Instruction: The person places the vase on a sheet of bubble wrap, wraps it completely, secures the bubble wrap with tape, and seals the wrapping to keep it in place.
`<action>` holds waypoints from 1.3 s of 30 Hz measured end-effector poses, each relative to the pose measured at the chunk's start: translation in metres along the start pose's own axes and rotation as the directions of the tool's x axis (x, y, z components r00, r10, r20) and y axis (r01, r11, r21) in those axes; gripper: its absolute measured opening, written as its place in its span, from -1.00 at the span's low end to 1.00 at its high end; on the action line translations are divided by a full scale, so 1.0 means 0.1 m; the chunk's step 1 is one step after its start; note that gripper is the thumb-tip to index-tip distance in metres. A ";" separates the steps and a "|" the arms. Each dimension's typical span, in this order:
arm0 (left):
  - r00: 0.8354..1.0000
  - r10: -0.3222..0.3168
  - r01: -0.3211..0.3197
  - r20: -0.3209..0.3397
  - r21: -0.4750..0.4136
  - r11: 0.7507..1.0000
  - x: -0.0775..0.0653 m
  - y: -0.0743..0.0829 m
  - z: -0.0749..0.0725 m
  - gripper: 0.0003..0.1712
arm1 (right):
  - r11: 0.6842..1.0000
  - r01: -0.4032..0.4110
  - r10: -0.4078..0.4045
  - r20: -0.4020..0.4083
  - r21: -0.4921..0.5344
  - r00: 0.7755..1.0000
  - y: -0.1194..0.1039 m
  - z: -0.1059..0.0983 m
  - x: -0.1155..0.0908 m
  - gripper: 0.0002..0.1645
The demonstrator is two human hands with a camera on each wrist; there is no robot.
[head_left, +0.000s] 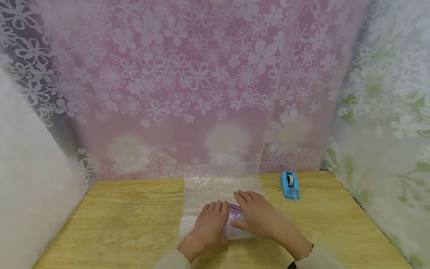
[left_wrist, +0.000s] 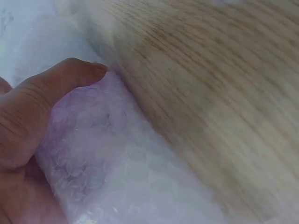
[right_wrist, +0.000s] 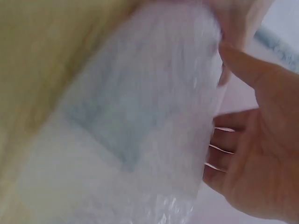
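Note:
A purple item wrapped in clear bubble wrap (head_left: 235,220) lies at the table's near side; its exact kind is hidden by the wrap. From the left, my left hand (head_left: 209,224) grips this bundle, fingers over its top, and in the left wrist view the thumb (left_wrist: 56,84) bends across the bubbles. My right hand (head_left: 260,215) is at the bundle's right part, fingers stretched toward the far side. In the right wrist view its thumb and fingertips touch the wrap (right_wrist: 154,93), the palm (right_wrist: 266,158) apart from it. The loose bubble wrap sheet (head_left: 218,186) runs away to the back edge.
On the right at the back stands a blue tape dispenser (head_left: 290,185) with a roll in it. The wooden table (head_left: 134,216) ends at a pink flowered curtain (head_left: 201,93). Another flowered sheet (head_left: 386,130) hangs along the right side.

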State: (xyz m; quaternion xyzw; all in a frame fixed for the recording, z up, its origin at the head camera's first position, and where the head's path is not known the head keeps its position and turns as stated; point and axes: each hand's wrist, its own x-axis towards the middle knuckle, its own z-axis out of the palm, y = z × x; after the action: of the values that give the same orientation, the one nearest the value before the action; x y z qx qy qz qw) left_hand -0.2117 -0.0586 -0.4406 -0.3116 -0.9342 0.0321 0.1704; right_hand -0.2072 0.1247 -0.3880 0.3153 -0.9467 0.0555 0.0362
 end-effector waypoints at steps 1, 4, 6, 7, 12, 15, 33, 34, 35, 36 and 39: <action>1.000 0.003 -0.003 0.002 -0.002 1.000 0.00 -0.01 0.00 0.03 | 0.999 0.018 -0.018 -0.036 -0.026 0.999 -0.04 0.03 -0.04 -0.04; 1.000 0.001 0.001 0.030 -0.055 0.998 0.00 -0.03 0.00 0.07 | 0.988 0.086 -0.098 -0.095 -0.129 0.991 -0.14 0.15 -0.15 -0.04; 0.998 -0.013 0.019 0.061 -0.107 0.994 0.01 -0.06 0.00 0.09 | 0.981 0.105 -0.123 -0.108 -0.161 0.986 -0.21 0.23 -0.20 0.01; 0.997 -0.021 0.030 0.074 -0.131 0.991 0.01 -0.07 0.00 0.10 | 0.980 0.102 -0.123 -0.115 -0.172 0.986 -0.24 0.26 -0.22 0.03; 0.996 -0.031 0.046 0.087 -0.171 0.984 0.03 -0.09 0.02 0.09 | 0.981 0.055 -0.082 -0.141 -0.184 0.987 -0.31 0.37 -0.17 0.11; 0.996 -0.035 0.047 0.079 -0.160 0.986 0.02 -0.08 0.03 0.08 | 0.983 0.044 -0.065 -0.115 -0.178 0.991 -0.32 0.40 -0.13 0.18; 0.988 -0.079 0.114 0.135 -0.276 0.954 0.04 -0.16 0.02 -0.05 | 0.961 -0.042 -0.055 -0.338 -0.273 0.940 -0.24 0.62 0.14 -0.07; 0.987 -0.076 0.113 0.139 -0.281 0.953 0.04 -0.17 0.01 -0.06 | 0.960 -0.038 -0.065 -0.351 -0.279 0.934 -0.23 0.62 0.15 -0.09; 0.987 -0.073 0.111 0.142 -0.287 0.951 0.05 -0.18 0.01 -0.06 | 0.959 -0.036 -0.068 -0.351 -0.280 0.934 -0.23 0.62 0.16 -0.08; 0.987 -0.070 0.111 0.148 -0.292 0.950 0.05 -0.18 0.00 -0.07 | 0.959 -0.031 -0.073 -0.353 -0.281 0.933 -0.23 0.61 0.17 -0.06; 0.985 -0.062 0.109 0.160 -0.305 0.946 0.08 -0.21 0.00 -0.08 | 0.963 -0.022 -0.074 -0.340 -0.269 0.937 -0.21 0.59 0.20 0.02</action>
State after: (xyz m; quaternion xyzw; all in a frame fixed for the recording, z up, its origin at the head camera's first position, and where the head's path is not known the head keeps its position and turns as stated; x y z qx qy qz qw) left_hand -0.2293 -0.0709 -0.4347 -0.2906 -0.9502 -0.1006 0.0503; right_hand -0.2120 0.0885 -0.4426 0.3054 -0.9198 -0.0191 0.2458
